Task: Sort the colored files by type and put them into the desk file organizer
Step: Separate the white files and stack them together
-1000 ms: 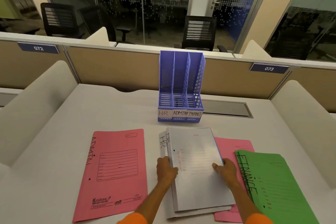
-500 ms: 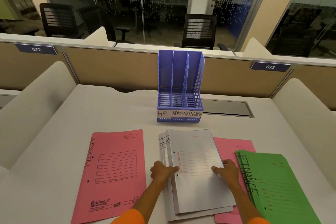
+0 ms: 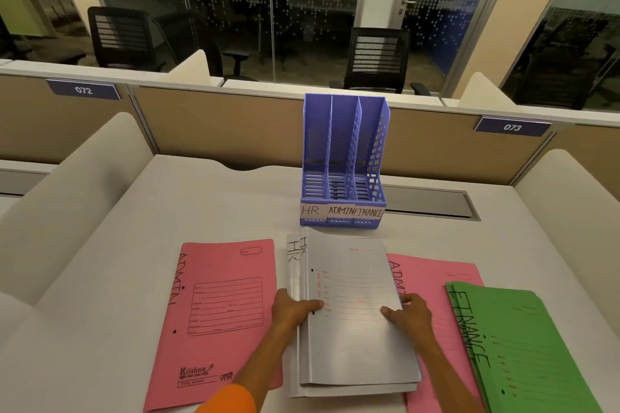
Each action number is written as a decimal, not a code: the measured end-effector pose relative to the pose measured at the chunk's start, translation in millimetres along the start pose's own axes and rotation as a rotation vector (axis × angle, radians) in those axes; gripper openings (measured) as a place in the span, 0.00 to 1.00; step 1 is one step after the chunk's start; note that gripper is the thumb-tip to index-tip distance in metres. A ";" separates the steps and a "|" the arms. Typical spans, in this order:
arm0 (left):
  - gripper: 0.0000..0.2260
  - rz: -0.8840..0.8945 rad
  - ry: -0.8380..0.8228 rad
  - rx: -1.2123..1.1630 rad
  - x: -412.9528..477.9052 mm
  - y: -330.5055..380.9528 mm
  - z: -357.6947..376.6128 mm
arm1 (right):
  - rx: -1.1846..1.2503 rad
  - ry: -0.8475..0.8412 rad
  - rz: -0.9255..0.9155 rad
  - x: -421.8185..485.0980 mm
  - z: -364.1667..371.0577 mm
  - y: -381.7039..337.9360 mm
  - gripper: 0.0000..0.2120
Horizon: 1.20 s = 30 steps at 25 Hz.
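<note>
A stack of white files (image 3: 355, 329) marked HR lies at the desk's front centre. My left hand (image 3: 292, 308) grips its left edge, thumb on top. My right hand (image 3: 407, 313) grips the right edge of the top white file. A pink ADMIN file (image 3: 218, 318) lies to the left. Another pink ADMIN file (image 3: 432, 282) lies to the right, partly under the white stack. Green FINANCE files (image 3: 526, 345) overlap it at far right. The purple three-slot organizer (image 3: 345, 171), labelled HR, ADMIN, FINANCE, stands empty behind the stack.
The white desk (image 3: 201, 204) is bounded by beige partitions behind and padded dividers at both sides. A grey cable tray (image 3: 432, 203) runs right of the organizer. Office chairs stand beyond the partition.
The left hand slid from the stack's near left side onto its edge, thumb over the top file. The top white file shifted slightly; more of the right pink file's ADMIN lettering shows.
</note>
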<state>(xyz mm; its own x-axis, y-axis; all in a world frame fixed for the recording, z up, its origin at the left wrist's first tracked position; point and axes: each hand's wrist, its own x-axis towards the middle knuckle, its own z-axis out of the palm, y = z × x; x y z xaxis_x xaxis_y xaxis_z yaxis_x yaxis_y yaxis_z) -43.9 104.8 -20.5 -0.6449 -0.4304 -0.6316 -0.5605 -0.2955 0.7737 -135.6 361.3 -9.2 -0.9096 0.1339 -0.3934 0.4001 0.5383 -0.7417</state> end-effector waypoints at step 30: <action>0.38 0.205 0.256 0.589 5.9 15.8 -115.5 | -0.491 -0.014 -0.104 -62.6 114.3 -34.4 0.27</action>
<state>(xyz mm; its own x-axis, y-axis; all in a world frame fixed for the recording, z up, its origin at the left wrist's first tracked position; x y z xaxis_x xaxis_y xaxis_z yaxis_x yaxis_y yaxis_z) 3.4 -0.9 -6.1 -0.6657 -0.6382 -0.3867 -0.6764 0.2970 0.6740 -79.6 239.2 -21.2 -0.9390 0.0494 -0.3402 0.2041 0.8766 -0.4359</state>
